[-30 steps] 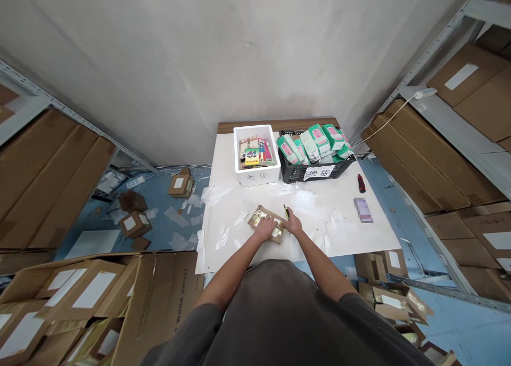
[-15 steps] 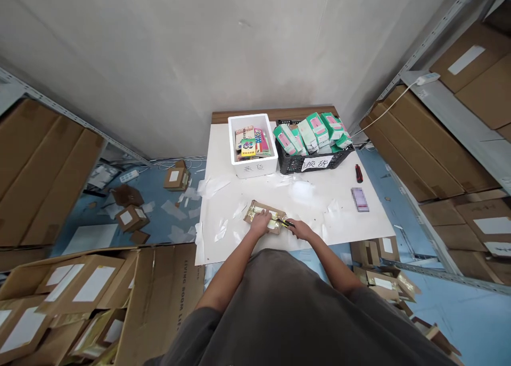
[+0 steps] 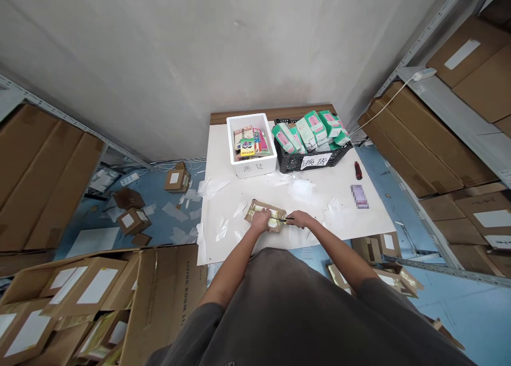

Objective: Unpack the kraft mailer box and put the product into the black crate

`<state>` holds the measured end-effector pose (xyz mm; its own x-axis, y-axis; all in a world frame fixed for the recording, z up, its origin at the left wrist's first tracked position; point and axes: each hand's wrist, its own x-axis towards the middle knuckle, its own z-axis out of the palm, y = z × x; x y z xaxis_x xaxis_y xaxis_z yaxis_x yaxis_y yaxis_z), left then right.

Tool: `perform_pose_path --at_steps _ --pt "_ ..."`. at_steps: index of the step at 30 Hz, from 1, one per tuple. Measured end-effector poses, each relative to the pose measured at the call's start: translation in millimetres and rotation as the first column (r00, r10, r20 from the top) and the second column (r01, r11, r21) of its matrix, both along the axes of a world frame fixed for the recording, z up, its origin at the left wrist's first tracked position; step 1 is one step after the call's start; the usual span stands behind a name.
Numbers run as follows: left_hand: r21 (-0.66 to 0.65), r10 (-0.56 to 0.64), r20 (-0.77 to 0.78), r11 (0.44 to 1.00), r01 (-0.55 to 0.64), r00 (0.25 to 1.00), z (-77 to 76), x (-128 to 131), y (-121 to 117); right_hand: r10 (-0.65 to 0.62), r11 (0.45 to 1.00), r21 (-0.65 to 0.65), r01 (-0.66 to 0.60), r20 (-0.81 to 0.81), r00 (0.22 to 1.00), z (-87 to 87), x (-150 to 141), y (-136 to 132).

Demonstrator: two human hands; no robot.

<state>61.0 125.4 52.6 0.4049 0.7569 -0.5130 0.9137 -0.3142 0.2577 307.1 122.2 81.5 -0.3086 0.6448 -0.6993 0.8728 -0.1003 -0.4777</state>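
Observation:
A small cardboard box (image 3: 274, 225) wrapped in shiny yellowish tape, with a white label, lies at the near edge of the table. My left hand (image 3: 261, 220) holds it down from above, fingers bent over its top. At the box's right end, my right hand (image 3: 300, 219) is closed round a slim black-and-yellow utility knife (image 3: 288, 219), which points left onto the box. The blade's tip is too small to make out.
On the table (image 3: 235, 251) stand a white foam box (image 3: 252, 169) of booklets and a black crate (image 3: 290, 163) of green-and-white cartons. A red-and-black tool (image 3: 358, 170) and a blurred purple item (image 3: 360, 196) lie right. Cardboard boxes (image 3: 96, 286) fill the sides.
My right hand has shifted slightly up and turned, and the knife lies flatter across the box's right end. My left hand stays on the box. The view has tilted slightly.

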Motion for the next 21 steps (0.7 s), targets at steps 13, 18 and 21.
perform_pose_path --at_steps 13,18,21 --pt "0.022 -0.037 0.012 0.999 0.037 0.999 4.3 0 -1 -0.267 0.964 -0.02 0.266 -0.094 0.959 -14.9 -12 -60" --pt "0.036 -0.03 0.016 0.999 0.03 0.999 0.0 0 0 -0.378 0.925 -0.007 0.381 -0.136 0.916 -26.3 -17 -74" --pt "0.044 -0.024 0.006 0.999 0.024 1.0 -3.0 -2 -1 -0.404 0.913 0.0 0.409 -0.152 0.902 -29.0 -18 -79"
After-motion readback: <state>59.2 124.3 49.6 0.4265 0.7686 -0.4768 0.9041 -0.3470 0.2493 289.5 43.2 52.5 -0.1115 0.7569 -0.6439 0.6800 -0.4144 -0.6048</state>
